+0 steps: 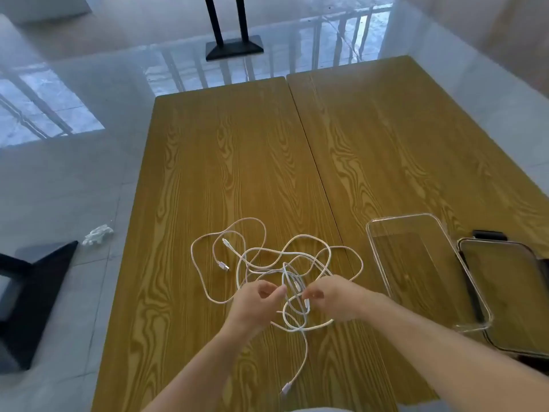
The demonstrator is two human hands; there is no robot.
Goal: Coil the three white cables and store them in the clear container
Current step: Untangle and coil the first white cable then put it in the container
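Observation:
White cables (255,251) lie in one loose tangle on the wooden table (225,162); I cannot tell them apart. My left hand (255,301) and my right hand (332,295) are both over the near part of the tangle. The right thumb and forefinger pinch a cable near a plug. The left fingers are curled next to a strand; whether they grip it is unclear. One cable end with a plug (286,389) trails toward me. The clear container (383,257) stands open and empty to the right of the tangle.
A clear lid with a dark rim (463,254) lies right of the container at the table's edge. Black stand bases sit on the glossy floor at the left (38,292) and far beyond the table (234,49). A crumpled white scrap (98,233) lies on the floor.

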